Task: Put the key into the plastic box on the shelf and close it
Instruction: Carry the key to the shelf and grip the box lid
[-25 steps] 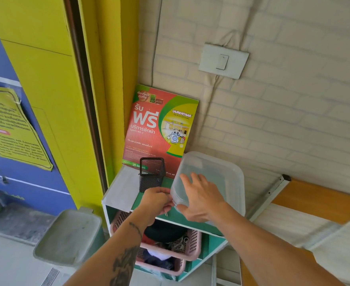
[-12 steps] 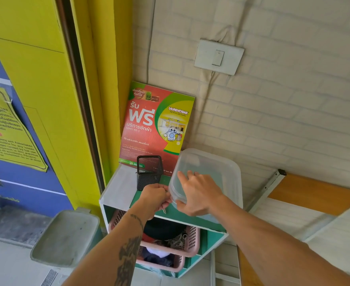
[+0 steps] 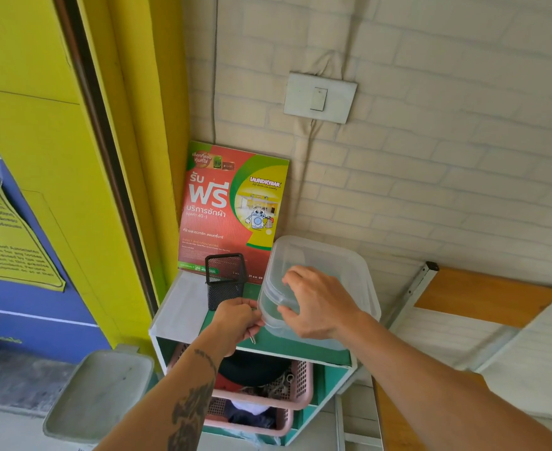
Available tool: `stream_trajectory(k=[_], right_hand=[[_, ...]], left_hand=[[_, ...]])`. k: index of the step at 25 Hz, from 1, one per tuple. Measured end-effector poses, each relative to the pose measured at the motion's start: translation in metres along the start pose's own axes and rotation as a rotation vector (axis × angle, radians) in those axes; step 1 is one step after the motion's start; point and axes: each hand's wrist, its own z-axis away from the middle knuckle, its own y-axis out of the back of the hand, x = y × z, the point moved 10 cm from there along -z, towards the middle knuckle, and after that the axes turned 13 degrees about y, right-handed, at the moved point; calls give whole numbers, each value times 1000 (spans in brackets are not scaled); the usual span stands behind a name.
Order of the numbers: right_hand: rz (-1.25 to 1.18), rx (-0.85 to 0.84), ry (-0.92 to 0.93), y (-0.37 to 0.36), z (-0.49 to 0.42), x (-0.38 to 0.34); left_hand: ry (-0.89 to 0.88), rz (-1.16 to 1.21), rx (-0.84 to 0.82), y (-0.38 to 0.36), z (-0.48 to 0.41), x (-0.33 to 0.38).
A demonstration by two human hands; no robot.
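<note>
A clear plastic box (image 3: 343,265) with its lid on stands on top of the small green and white shelf (image 3: 177,307). My right hand (image 3: 317,304) grips the lid's near left corner, and that corner looks slightly raised. My left hand (image 3: 235,323) is closed just left of the box, against its corner, pinching a small metal key (image 3: 252,338) whose tip hangs below the fingers.
A black mesh pen cup (image 3: 224,279) stands left of the box, with a red poster (image 3: 232,209) leaning on the wall behind. Pink baskets (image 3: 297,388) fill the shelf below. A grey bin (image 3: 99,392) sits lower left, a wooden board (image 3: 482,294) right.
The view shifted slightly. My right hand's fingers have curled further around the lid corner, which now looks a little lifted. My left hand stays beside the box with the key.
</note>
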Motion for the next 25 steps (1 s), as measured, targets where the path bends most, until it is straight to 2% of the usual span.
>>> stream_trajectory(k=[5, 9, 13, 19, 22, 25], right_hand=[[61, 49, -7, 17, 6, 1], [57, 44, -13, 10, 15, 2], [27, 64, -43, -6, 21, 2], [-19, 70, -38, -15, 22, 4], [-107, 74, -38, -15, 27, 12], [-89, 72, -47, -15, 32, 19]], left_hand=[[-45, -142, 71, 3, 8, 9], [-233, -452, 274, 5, 31, 39], [-404, -513, 341, -11, 56, 67], [-369, -630, 347, -26, 54, 76], [-345, -590, 320, -27, 56, 77], [-294, -527, 290, -27, 56, 74]])
